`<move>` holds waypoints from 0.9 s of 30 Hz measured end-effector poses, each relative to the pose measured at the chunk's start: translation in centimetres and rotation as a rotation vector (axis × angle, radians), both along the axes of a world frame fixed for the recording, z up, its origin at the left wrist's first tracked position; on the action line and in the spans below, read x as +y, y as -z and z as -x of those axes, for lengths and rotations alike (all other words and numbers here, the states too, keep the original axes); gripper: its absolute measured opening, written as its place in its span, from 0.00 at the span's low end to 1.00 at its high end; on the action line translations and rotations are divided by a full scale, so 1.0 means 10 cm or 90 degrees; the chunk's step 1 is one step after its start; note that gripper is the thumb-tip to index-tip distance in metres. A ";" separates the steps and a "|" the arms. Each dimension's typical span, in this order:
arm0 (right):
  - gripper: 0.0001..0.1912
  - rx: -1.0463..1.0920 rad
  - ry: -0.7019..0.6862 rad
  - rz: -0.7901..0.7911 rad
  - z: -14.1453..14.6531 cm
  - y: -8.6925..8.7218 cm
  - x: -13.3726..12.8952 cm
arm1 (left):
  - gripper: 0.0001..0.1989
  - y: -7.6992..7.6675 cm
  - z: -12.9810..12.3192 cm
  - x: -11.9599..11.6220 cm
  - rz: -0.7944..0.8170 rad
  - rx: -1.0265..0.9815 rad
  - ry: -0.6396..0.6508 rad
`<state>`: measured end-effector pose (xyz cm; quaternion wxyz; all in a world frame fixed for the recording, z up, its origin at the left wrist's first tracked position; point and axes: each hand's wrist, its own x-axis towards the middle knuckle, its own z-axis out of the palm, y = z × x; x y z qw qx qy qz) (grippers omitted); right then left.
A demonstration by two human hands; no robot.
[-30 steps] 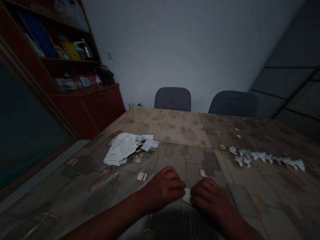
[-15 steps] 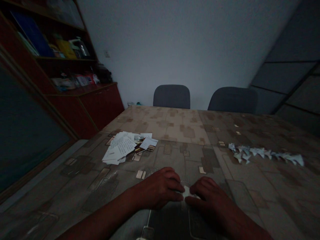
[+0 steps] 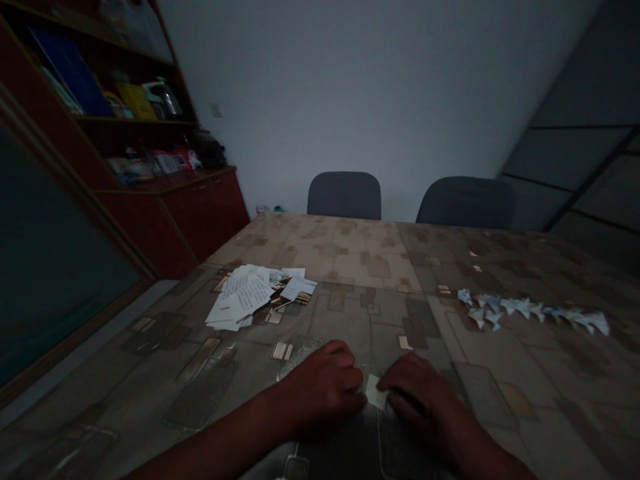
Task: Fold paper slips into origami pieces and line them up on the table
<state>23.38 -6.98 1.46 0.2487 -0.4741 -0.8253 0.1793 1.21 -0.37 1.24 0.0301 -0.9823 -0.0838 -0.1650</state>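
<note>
A small white piece of folded paper (image 3: 376, 392) is between my two hands, low over the near side of the table. My right hand (image 3: 425, 397) pinches its right edge between thumb and fingers. At the paper's left edge, my left hand (image 3: 327, 380) is closed, with curled fingers and the thumb against the paper. The left fingertips are partly hidden. Farther off on the left lies a loose pile of printed paper sheets (image 3: 243, 297). On the right, several small folded paper pieces with pointed corners (image 3: 517, 307) sit in a row.
A patterned cloth covers the table (image 3: 350, 267). Two grey chairs (image 3: 344, 195) stand at its far edge, before a pale wall. To the left is a red-brown cabinet (image 3: 205, 213) with shelves holding folders, a kettle (image 3: 170, 100) and other items. The room is dim.
The fingers of both hands have drawn slightly apart, and more of the small paper shows between them. My left fingers have curled in more. The view has shifted a little.
</note>
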 end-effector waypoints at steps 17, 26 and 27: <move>0.06 -0.042 0.238 0.013 0.27 0.21 0.14 | 0.03 0.16 0.08 -0.10 -0.012 0.004 -0.038; 0.07 0.044 0.055 -0.045 0.11 0.06 0.11 | 0.04 0.14 0.11 -0.03 -0.001 -0.009 -0.035; 0.06 0.019 0.008 -0.062 0.09 0.05 0.09 | 0.04 0.13 0.11 -0.02 -0.001 -0.006 -0.028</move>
